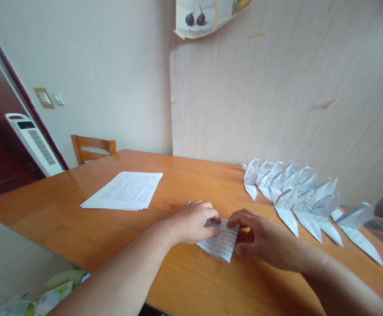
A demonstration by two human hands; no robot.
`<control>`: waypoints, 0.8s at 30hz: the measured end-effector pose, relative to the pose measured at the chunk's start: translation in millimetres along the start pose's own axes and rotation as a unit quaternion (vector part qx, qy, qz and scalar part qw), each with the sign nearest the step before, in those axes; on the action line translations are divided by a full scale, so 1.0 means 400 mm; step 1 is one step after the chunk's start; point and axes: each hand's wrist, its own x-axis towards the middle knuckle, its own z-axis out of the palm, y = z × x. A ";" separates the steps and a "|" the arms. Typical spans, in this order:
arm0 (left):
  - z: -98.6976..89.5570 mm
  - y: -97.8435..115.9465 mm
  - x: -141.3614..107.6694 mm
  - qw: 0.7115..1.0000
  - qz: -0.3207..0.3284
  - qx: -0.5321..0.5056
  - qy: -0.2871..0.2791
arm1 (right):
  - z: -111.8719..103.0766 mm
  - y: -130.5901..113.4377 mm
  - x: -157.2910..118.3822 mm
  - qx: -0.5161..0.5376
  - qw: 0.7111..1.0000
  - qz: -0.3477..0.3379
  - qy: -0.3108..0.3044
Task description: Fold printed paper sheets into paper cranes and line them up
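A small folded piece of printed paper [220, 241] lies on the wooden table [191, 184] between my hands. My left hand [198, 223] is on its upper left part, with thumb and fingers closed on the paper. At its right edge, my right hand [255, 237] holds the upper right corner between thumb side and fingertips. Several folded paper pieces [286, 193] with raised points stand in rows at the right of the table. A stack of printed sheets [125, 191] lies flat at the left.
A wooden chair [94, 144] stands behind the table's far left edge. The wall [244, 101] borders the table's far side. Below the near left edge is a greenish bin [56, 283] with bags in it.
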 end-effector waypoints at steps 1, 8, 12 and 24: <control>0.000 -0.001 0.000 1.000 0.000 -0.001 -0.002 | -0.001 0.000 -0.001 0.002 1.000 0.001 -0.005; -0.004 0.001 -0.003 1.000 -0.005 -0.003 -0.009 | -0.008 -0.010 0.000 -0.006 1.000 0.002 -0.010; -0.007 0.005 -0.003 1.000 -0.010 -0.003 -0.010 | -0.007 -0.013 -0.001 -0.011 1.000 0.001 -0.010; -0.007 0.004 -0.005 1.000 -0.006 -0.007 -0.013 | -0.013 -0.019 0.005 -0.073 0.997 -0.020 0.002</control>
